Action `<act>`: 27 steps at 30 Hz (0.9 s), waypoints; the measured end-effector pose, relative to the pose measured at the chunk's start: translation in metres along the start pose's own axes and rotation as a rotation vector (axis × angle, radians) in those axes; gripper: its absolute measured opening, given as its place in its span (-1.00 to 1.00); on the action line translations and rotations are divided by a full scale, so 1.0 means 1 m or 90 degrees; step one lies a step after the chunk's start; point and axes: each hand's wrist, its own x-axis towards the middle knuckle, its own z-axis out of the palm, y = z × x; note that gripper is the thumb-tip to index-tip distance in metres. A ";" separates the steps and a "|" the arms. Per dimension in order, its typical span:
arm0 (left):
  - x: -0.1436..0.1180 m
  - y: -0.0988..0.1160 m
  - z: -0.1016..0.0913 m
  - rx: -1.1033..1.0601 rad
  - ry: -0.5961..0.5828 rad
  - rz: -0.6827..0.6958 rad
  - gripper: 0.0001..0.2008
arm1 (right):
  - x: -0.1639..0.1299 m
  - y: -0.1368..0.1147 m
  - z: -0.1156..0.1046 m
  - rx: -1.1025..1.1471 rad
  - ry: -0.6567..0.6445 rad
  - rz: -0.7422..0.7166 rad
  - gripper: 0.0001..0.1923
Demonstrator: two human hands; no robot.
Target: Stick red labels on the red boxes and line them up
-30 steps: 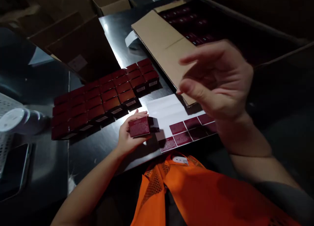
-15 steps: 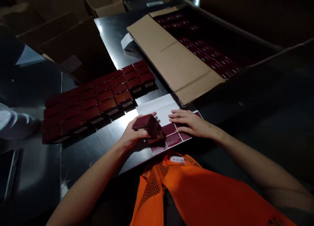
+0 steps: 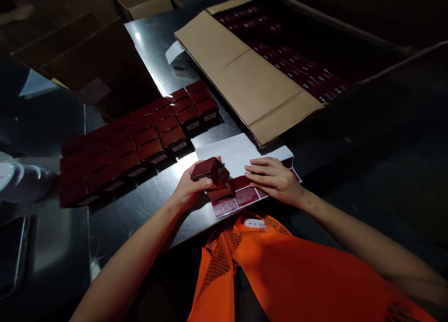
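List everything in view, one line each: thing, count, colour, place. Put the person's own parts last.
held box: one, dark red, in the left hand above the sticker sheet.
sticker sheet: one, white with dark red labels, table's near edge.
rows of boxes: many, dark red, on the table left of centre.
open carton: one, brown, far right, more red boxes inside.
small carton: one, brown, far top.
table: one, dark and shiny.
phone: one, dark, lower left.
vest: one, orange, bottom.
left hand: gripping the held box.
right hand: flat on the sheet, fingers spread.
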 end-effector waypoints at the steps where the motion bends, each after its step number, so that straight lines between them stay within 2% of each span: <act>1: 0.000 0.001 0.001 0.000 -0.004 -0.001 -0.30 | -0.001 0.000 0.000 0.003 0.000 -0.009 -0.67; 5: 0.001 0.002 0.000 0.009 -0.017 0.008 -0.30 | -0.003 -0.001 0.000 0.052 0.036 -0.015 -0.80; 7: 0.002 0.001 -0.003 0.016 0.003 0.031 -0.33 | -0.002 -0.001 -0.004 0.142 0.129 0.059 -0.92; 10: 0.004 0.000 -0.006 0.022 0.029 0.051 -0.33 | 0.005 0.000 -0.013 0.265 0.326 0.207 -0.94; 11: 0.004 0.000 -0.007 0.021 0.026 0.054 -0.32 | 0.009 -0.002 -0.014 0.290 0.352 0.231 -0.83; 12: 0.004 0.000 -0.007 0.018 0.022 0.059 -0.29 | 0.013 -0.005 -0.014 0.307 0.338 0.243 -0.60; 15: 0.004 0.000 -0.005 0.005 0.003 0.088 -0.24 | 0.028 -0.023 0.001 0.322 0.162 0.247 0.24; 16: 0.003 -0.001 -0.004 0.011 -0.003 0.105 -0.23 | 0.033 -0.031 0.010 0.324 0.108 0.249 0.40; 17: 0.002 -0.002 -0.004 0.026 -0.010 0.121 -0.24 | 0.038 -0.039 0.020 0.328 0.076 0.257 0.47; 19: 0.000 -0.003 -0.005 0.080 -0.031 0.145 -0.28 | 0.048 -0.053 0.040 0.346 0.104 0.280 0.38; 21: -0.003 -0.004 -0.007 0.144 -0.053 0.167 -0.27 | 0.057 -0.061 0.051 0.371 0.208 0.287 0.21; 23: -0.006 -0.003 -0.010 0.210 -0.065 0.231 -0.18 | 0.064 -0.067 0.051 0.374 0.311 0.262 0.11; 24: -0.007 -0.002 -0.011 0.244 -0.062 0.274 -0.11 | 0.066 -0.069 0.048 0.363 0.336 0.239 0.09; 26: -0.009 0.000 -0.014 0.327 -0.050 0.335 0.00 | 0.068 -0.073 0.040 0.332 0.349 0.204 0.01; 27: -0.010 0.000 -0.015 0.375 -0.039 0.343 -0.02 | 0.069 -0.074 0.037 0.320 0.344 0.201 -0.04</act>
